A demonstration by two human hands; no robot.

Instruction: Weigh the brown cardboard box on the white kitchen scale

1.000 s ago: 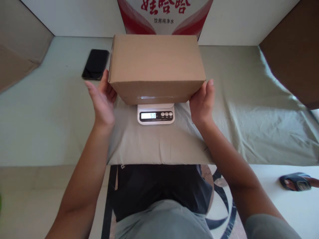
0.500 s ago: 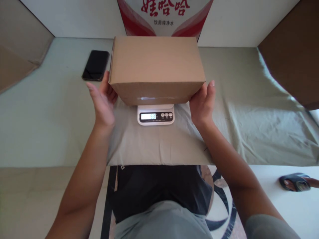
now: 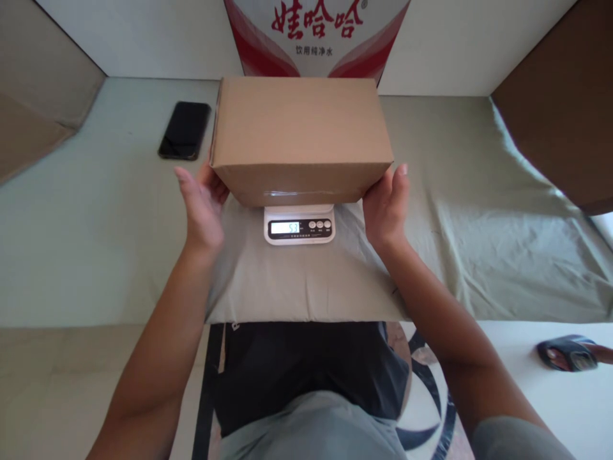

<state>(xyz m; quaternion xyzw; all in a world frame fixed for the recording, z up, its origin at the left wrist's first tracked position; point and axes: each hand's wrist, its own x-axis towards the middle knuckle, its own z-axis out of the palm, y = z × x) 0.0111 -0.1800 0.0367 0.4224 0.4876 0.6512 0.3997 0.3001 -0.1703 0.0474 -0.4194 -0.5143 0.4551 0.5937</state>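
A closed brown cardboard box (image 3: 301, 128) rests on a small white digital scale (image 3: 299, 228) whose display reads 53. The scale stands on a grey-green cushion (image 3: 297, 281). My left hand (image 3: 204, 204) is at the box's lower left corner, fingers apart, thumb close to the cardboard. At the lower right corner my right hand (image 3: 387, 204) has its palm turned toward the box side. Neither hand wraps around the box; I cannot tell whether they touch it.
A black phone (image 3: 184, 130) lies left of the box. A red and white carton (image 3: 316, 35) stands behind it. Brown cardboard panels lean at the right (image 3: 560, 108) and at the left (image 3: 38, 108). A dark slipper (image 3: 567, 352) lies on the floor at the lower right.
The whole scene sits slightly lower in the picture. My left hand has shifted a little to the right along the box corner. The scale reading stays at 53.
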